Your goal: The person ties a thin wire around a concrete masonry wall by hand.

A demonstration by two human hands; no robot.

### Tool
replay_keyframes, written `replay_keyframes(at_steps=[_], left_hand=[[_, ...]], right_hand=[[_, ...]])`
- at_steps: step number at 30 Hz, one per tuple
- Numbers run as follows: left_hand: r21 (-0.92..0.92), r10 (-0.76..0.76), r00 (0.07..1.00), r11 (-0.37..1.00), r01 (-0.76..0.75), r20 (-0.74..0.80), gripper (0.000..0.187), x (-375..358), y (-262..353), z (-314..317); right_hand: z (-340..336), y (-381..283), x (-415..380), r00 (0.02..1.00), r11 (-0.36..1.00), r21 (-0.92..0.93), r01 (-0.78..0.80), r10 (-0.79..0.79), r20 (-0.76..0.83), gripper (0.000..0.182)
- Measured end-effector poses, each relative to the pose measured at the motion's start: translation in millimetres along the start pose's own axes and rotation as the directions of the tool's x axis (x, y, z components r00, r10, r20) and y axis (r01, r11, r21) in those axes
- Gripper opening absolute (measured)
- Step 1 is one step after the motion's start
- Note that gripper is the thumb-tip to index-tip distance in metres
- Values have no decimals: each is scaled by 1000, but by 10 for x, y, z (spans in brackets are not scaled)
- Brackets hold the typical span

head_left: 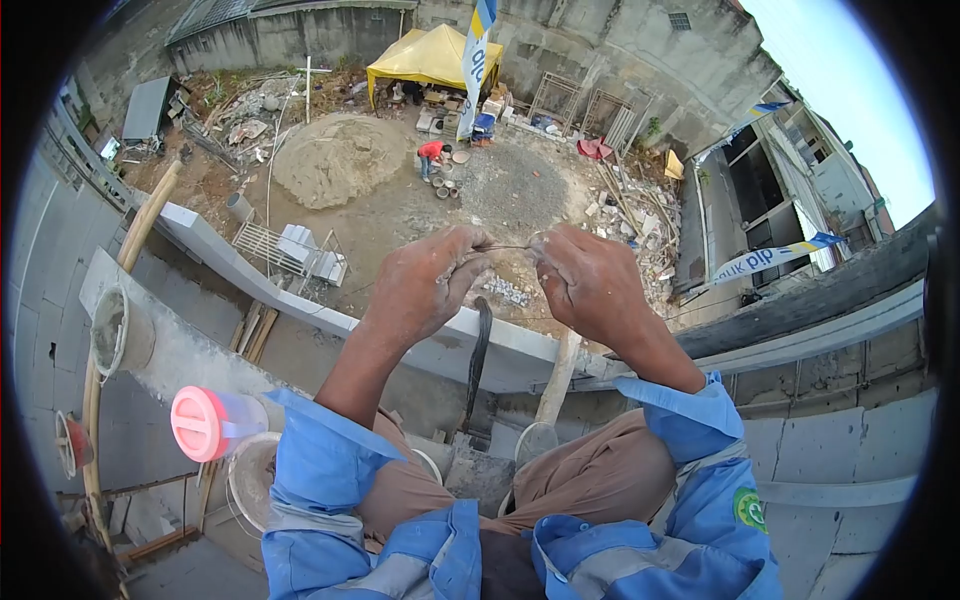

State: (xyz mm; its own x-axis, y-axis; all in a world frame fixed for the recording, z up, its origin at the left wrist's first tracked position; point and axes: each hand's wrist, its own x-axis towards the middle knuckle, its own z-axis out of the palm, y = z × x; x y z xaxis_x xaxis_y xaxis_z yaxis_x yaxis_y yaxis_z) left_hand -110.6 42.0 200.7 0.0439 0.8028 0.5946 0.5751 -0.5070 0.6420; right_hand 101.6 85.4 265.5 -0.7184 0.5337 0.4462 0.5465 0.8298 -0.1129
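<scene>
Both hands are raised in front of the person, high above a construction yard, and a thin wire (pixel 510 246) runs taut between them. The left hand (pixel 425 285) has its fingers curled in with thumb and fingertips pinching the wire's left end; the right hand (pixel 590 285) is closed the same way on the other end, where the wire seems to bend into a small loop just above the knuckles (it is too fine to tell for sure).

The wire looks light and springy, stiff enough to hold a bend, and thin enough to slip through dusty fingers, so I judge the best hold is a tight pinch close to where the bend is wanted, as both hands have it now.

A dark strap or hose (pixel 478 355) hangs just below the left hand's fingertips, dropping towards the person's lap. Below the hands runs the top of a grey concrete wall (pixel 300 300), and beyond that edge there is only open air down to the sand pile (pixel 335 158) and yellow tent (pixel 435 55). A dropped wire would likely be lost there. Well below and outward of the left forearm sit a pink-capped bottle (pixel 205 422) and a white bucket (pixel 250 480); a cement-caked bucket (pixel 120 332) stands further out. Room to move is freest upward and between the hands; the knees crowd the space underneath.
</scene>
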Motion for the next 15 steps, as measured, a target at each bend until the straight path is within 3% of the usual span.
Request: replay_keyframes(at_steps=[6, 10, 13, 15], left_hand=[[19, -107, 994, 994, 108, -3, 19, -5, -113, -62], [-30, -55, 998, 998, 56, 39, 16, 23, -51, -104], [-26, -144, 984, 989, 148, 100, 24, 47, 15, -142], [-160, -268, 946, 941, 297, 182, 47, 59, 14, -163]], right_hand=[[-136, 141, -23, 996, 996, 73, -43, 48, -71, 8], [-185, 125, -14, 992, 992, 108, -64, 75, -103, 7], [-187, 118, 1, 988, 997, 74, -14, 25, -150, 8], [-213, 49, 26, 973, 993, 113, 29, -2, -230, 14]])
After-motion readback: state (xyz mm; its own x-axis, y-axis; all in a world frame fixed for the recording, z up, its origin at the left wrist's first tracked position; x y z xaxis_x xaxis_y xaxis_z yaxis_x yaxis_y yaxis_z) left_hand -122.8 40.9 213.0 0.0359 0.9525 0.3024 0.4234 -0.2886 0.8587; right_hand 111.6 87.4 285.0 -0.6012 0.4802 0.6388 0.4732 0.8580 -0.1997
